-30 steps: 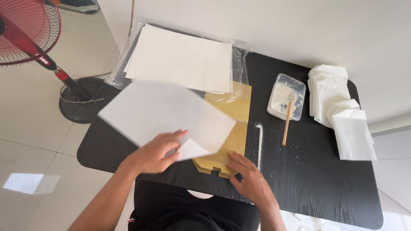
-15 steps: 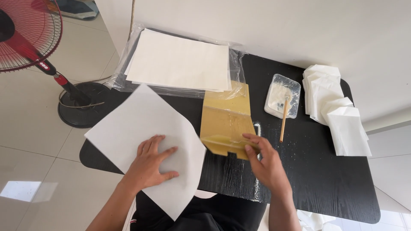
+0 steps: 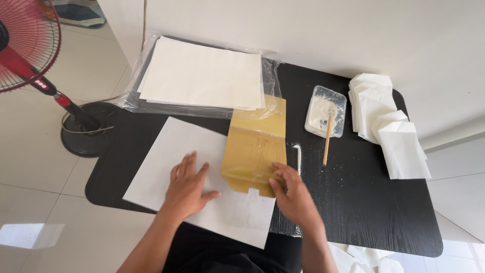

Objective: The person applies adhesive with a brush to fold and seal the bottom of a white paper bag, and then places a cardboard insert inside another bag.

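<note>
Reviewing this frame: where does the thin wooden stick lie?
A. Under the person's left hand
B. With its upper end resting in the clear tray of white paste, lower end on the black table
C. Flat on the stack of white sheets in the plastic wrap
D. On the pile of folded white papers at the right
B: the wooden stick leans with its top end in the clear tray of white paste and its lower end on the black table.

Your black tabletop (image 3: pixel 384 212) carries a stack of white sheets in a clear plastic bag (image 3: pixel 202 78) at the far left. Far right: pile of folded white papers (image 3: pixel 389 126). Between them a clear tray of white paste (image 3: pixel 323 108), wooden stick (image 3: pixel 328 139) leaning in it. Red fan (image 3: pixel 30 55) on the floor, left.
</note>
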